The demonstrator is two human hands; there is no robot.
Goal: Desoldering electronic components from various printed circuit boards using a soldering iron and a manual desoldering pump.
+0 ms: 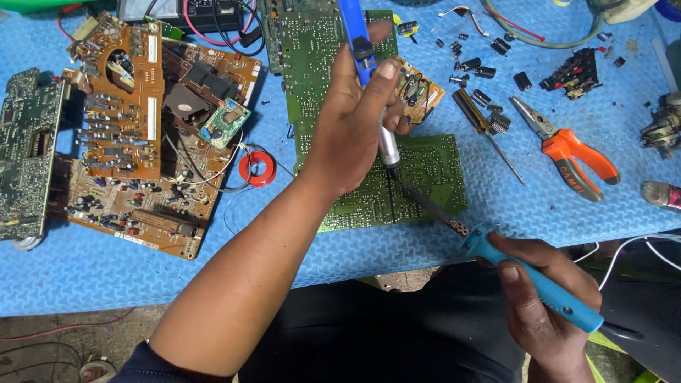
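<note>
my right hand (pixel 546 305) gripped the soldering iron (pixel 525 280) at the mat's (pixel 85 269) near edge; my left hand (pixel 355 120) clasped the desoldering pump (pixel 369 78) over the green board (pixel 425 177).

Blue desoldering pump (pixel 360 42): top end cut off by upper frame edge; barrel partly covered by the left hand (pixel 355 120). Green circuit board (pixel 397 177): middle hidden behind that hand. Soldering iron (pixel 525 280): handle partly wrapped by the right hand (pixel 550 298); tip contact point too small to resolve. Grey board (pixel 25 152) clipped at left edge. Loose black components (pixel 482 71): types unreadable.
</note>
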